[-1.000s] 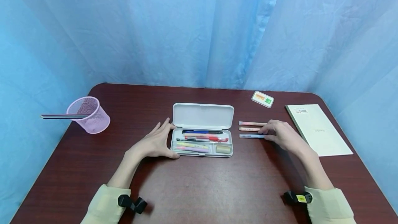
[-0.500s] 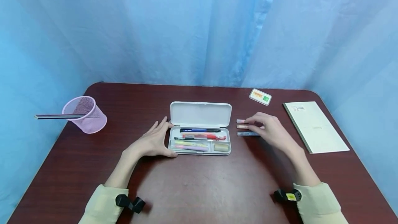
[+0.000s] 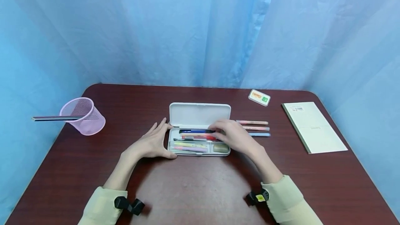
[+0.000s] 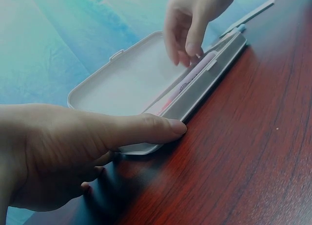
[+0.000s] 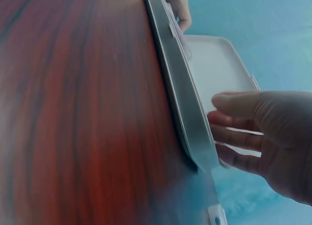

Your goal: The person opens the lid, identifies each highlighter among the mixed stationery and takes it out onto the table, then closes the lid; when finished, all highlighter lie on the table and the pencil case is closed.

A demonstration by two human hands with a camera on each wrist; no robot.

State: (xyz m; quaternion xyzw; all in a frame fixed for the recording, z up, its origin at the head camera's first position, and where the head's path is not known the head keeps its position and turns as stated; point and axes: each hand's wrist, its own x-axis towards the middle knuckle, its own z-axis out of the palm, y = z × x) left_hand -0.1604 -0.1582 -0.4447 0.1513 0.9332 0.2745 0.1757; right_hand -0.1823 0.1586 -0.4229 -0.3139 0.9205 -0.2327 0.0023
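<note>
A white pencil case point(image 3: 200, 114) lies with its lid up, holding several pens, among them a blue pen point(image 3: 195, 131), plus a tan block point(image 3: 221, 148). My left hand point(image 3: 149, 144) holds the case's left end, thumb point(image 4: 168, 130) at the front corner and a forefinger at the back. My right hand point(image 3: 235, 135) is over the case's right part, its fingertips close over the pens. In the right wrist view the right thumb point(image 5: 234, 104) and fingers stand apart with no object between them. Three slim pens, two pinkish point(image 3: 257, 128) and one blue point(image 3: 261, 134), lie right of the case.
At the left a pink mesh pen cup point(image 3: 89, 122) leans on its side with thin pencils point(image 3: 50, 118) sticking out. A cream notebook point(image 3: 315, 127) is on the right, and a small white labelled case point(image 3: 259, 97) sits near the back edge. Blue curtains point(image 3: 175, 30) surround the table.
My right hand has left the three pens on the table and moved left over the pencil case. The left hand has kept its place at the case's left end.
</note>
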